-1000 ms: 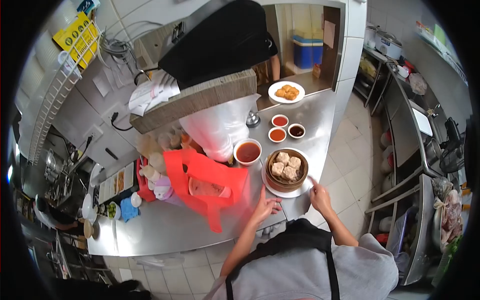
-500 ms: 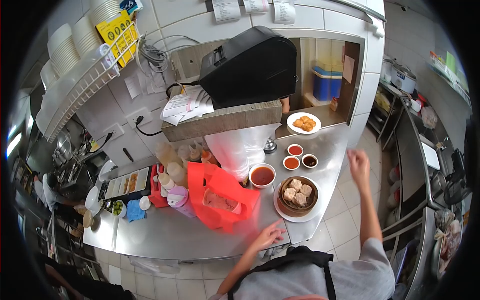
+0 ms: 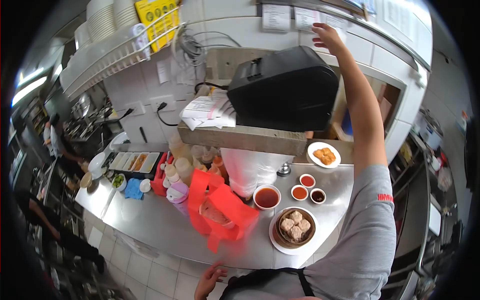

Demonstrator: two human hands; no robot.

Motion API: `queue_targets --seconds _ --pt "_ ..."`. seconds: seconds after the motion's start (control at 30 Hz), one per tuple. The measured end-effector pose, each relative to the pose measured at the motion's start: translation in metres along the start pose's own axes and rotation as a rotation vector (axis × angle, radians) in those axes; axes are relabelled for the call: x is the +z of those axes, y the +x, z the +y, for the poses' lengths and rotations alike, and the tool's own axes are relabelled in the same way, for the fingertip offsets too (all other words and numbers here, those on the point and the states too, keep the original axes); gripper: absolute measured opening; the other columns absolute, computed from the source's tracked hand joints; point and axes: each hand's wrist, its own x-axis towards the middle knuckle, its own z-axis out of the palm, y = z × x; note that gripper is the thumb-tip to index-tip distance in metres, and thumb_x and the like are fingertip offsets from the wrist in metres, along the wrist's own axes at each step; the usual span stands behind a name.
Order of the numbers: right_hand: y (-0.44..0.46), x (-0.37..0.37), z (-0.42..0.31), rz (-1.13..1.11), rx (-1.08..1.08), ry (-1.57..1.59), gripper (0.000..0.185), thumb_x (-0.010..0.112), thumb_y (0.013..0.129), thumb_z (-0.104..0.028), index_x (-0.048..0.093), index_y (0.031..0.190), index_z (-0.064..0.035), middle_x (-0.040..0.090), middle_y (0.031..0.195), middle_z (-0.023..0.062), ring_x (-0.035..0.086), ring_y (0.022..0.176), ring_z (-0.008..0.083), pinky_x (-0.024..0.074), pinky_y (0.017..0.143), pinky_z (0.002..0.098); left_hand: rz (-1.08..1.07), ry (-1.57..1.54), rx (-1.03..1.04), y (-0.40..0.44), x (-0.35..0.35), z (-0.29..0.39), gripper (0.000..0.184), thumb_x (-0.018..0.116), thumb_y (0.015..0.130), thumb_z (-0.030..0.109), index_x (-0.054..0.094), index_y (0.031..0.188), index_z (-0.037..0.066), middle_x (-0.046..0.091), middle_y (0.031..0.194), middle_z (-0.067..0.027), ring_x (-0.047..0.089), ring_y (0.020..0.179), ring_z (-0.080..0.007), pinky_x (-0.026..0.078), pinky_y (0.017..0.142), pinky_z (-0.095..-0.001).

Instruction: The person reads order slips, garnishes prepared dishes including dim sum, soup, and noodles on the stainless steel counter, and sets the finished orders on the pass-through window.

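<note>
My right hand [image 3: 327,38] is raised high, its fingers apart, close to the middle printed order slip [image 3: 306,19] on the wall rail. Another slip [image 3: 276,18] hangs to its left, and a third [image 3: 336,24] is partly behind the hand. I cannot tell whether the fingertips touch the paper. Low at the counter's front edge is my left hand [image 3: 211,281], fingers spread and holding nothing. Above it stands a red carrier bag [image 3: 235,207] with a container inside. To the right, a bamboo steamer [image 3: 296,227] of dumplings sits on a white plate [image 3: 275,240].
A bowl of reddish sauce [image 3: 266,197] and small sauce cups [image 3: 300,193] stand behind the steamer, near a plate of fried pieces [image 3: 324,155]. A black printer [image 3: 285,92] occupies the shelf [image 3: 245,138]. Two people [image 3: 60,145] are at the left.
My right hand has risen from beside the counter to the slips on the wall. My left hand has drawn back from the counter top towards my body. The view has shifted.
</note>
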Motion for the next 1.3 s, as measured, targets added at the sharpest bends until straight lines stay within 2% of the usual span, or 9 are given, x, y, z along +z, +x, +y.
queue_targets --seconds 0.07,0.23,0.37,0.5,0.53,0.63,0.77,0.83,1.3 --pt "0.023 0.004 0.002 0.089 0.044 -0.085 0.021 0.058 0.08 -0.025 0.064 0.096 -0.0123 0.061 0.087 0.0007 0.053 0.07 0.0116 0.0445 0.065 0.025 0.027 -0.105 0.055 -0.003 0.008 -0.009 0.04 0.047 0.089 0.02 0.039 0.124 0.003 0.059 0.101 -0.0103 0.056 0.088 -0.0145 0.045 0.076 -0.0263" --pt "0.008 -0.037 -0.032 0.104 -0.664 0.045 0.024 0.053 0.083 -0.016 0.061 0.1 -0.0012 0.062 0.098 0.0046 0.055 0.092 0.0127 0.0397 0.084 0.0241 0.013 -0.146 0.106 -0.001 0.017 -0.017 0.036 0.045 0.09 0.017 0.042 0.123 0.003 0.06 0.098 -0.0074 0.057 0.082 -0.0126 0.045 0.07 -0.0243" --pt "-0.242 0.023 -0.109 0.215 -0.636 0.393 0.03 0.049 0.085 -0.012 0.051 0.109 0.0054 0.051 0.111 0.0153 0.054 0.096 0.0221 0.0457 0.082 0.0333 0.194 -0.037 0.277 0.016 -0.015 -0.024 0.028 0.044 0.09 0.019 0.052 0.111 0.002 0.061 0.088 -0.0051 0.055 0.079 -0.0104 0.045 0.068 -0.0236" --pt "-0.421 0.121 -0.062 -0.728 -0.553 0.174 0.032 0.05 0.076 0.002 0.057 0.107 -0.0013 0.051 0.105 0.0145 0.05 0.091 0.0191 0.0416 0.074 0.0261 0.681 0.202 0.548 0.01 -0.044 0.02 0.026 0.043 0.089 0.011 0.05 0.111 0.001 0.059 0.089 -0.0072 0.055 0.08 -0.0122 0.044 0.07 -0.0253" --pt "-0.46 0.165 -0.071 -0.949 -0.157 0.223 0.033 0.05 0.072 0.008 0.061 0.102 -0.0024 0.051 0.099 0.0127 0.049 0.077 0.0169 0.0394 0.065 0.0255 0.753 0.062 0.627 0.022 -0.066 -0.005 0.024 0.041 0.089 0.009 0.05 0.11 0.0 0.058 0.092 -0.0076 0.054 0.081 -0.0117 0.044 0.073 -0.0252" --pt "-0.569 0.296 -0.006 -1.05 0.087 0.359 0.031 0.046 0.073 0.008 0.059 0.1 0.0021 0.052 0.085 0.0125 0.051 0.067 0.0183 0.0405 0.058 0.0272 1.209 -0.212 0.613 0.017 -0.105 -0.02 0.02 0.04 0.088 0.005 0.049 0.104 -0.001 0.055 0.1 -0.0067 0.051 0.089 -0.0114 0.04 0.078 -0.0223" --pt "-0.622 0.356 0.073 -0.965 -0.038 0.004 0.031 0.045 0.071 0.008 0.059 0.097 0.0023 0.054 0.096 0.0192 0.056 0.079 0.0328 0.0447 0.07 0.0351 1.059 0.35 0.703 0.014 -0.125 -0.038 0.028 0.051 0.079 0.01 0.054 0.106 0.008 0.046 0.118 -0.0138 0.037 0.116 -0.0306 0.029 0.095 -0.0375" --pt "-0.622 0.363 0.082 -0.95 -0.065 -0.018 0.03 0.046 0.071 0.007 0.059 0.098 0.0019 0.054 0.095 0.0196 0.055 0.081 0.0343 0.0442 0.072 0.0365 1.032 0.597 0.451 0.022 -0.116 -0.036 0.034 0.056 0.077 0.022 0.055 0.11 0.015 0.034 0.131 -0.0151 0.023 0.124 -0.039 0.019 0.098 -0.0491" --pt "-0.611 0.376 0.08 -0.953 -0.277 -0.064 0.018 0.058 0.068 -0.001 0.061 0.085 -0.0029 0.051 0.092 0.0063 0.051 0.086 0.0239 0.0454 0.068 0.0349 1.065 0.686 0.307 0.063 -0.12 -0.035 0.048 0.064 0.066 0.038 0.055 0.112 0.029 0.011 0.142 -0.0152 0.006 0.128 -0.0408 0.009 0.096 -0.0587"
